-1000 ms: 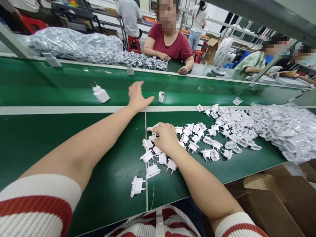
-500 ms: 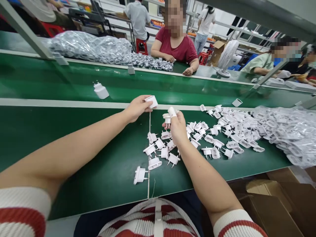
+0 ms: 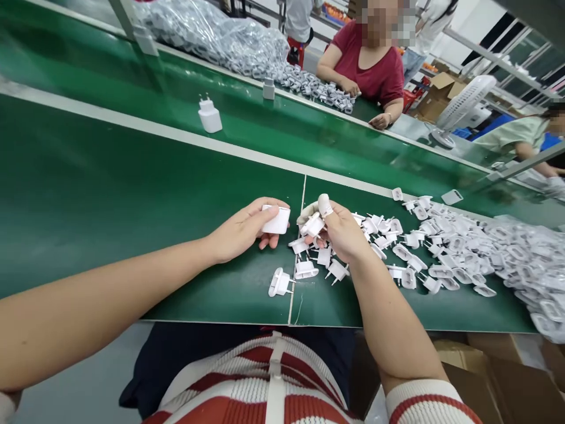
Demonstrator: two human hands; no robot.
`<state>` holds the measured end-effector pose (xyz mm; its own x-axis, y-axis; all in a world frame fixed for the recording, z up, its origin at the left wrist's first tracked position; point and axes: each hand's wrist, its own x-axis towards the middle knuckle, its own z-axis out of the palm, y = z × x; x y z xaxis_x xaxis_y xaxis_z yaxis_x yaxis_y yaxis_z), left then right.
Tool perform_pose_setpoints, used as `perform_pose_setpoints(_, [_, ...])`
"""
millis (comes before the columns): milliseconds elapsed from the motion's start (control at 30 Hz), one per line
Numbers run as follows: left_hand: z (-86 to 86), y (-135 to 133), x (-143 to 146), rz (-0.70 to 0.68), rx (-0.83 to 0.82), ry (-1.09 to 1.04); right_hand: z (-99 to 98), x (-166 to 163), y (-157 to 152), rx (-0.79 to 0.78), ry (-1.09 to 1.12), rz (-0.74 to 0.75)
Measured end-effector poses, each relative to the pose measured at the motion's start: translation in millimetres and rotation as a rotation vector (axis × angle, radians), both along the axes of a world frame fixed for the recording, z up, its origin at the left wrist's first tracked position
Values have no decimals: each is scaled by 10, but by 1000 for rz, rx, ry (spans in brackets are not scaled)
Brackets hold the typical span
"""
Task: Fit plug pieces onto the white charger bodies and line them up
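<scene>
Over the table [image 3: 176, 206], the left hand [image 3: 242, 228] pinches a case [image 3: 276, 220] and the right hand [image 3: 346, 232], apart from it, grips a plug [image 3: 313, 225], unjoined, while one whole charger [image 3: 209, 116] sits far left and loose plugs [image 3: 441, 271] lie right.

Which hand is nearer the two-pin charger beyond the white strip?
Left. The left hand, a white housing in its grip, is on the near side of the white strip, right of the charger; the right hand, a plug piece in its grip, is farther right.
</scene>
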<state>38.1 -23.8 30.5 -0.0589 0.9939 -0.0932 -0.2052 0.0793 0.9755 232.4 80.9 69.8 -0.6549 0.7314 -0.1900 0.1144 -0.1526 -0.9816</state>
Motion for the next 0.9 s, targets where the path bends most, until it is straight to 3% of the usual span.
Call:
perform_pose_setpoints(133, [-8,11,-62,-46,83,-85,37,13,-20,-96,13,45])
perform_pose_setpoints(233, [-40,26,-116,-76,120,-2,40,23,-6,-120,32,44])
perform_pose_setpoints(300, [-67,43,-143,-92,162,124,13,25,4,-9,1,13])
perform_pose_setpoints(433, [-115,75,-174,-68,243,433,-54,7,-10,430,-79,-199])
perform_pose_setpoints(500, [-142,80,-184,-72,243,542,-53,-1,-41,554,-89,-257])
perform_pose_setpoints(700, [-176,95,-218,-166,205,635,9,3,-142,929,-97,-118])
perform_pose_setpoints(900, [-143,120,-247,-99,217,682,-83,-51,-201,955,-106,-109])
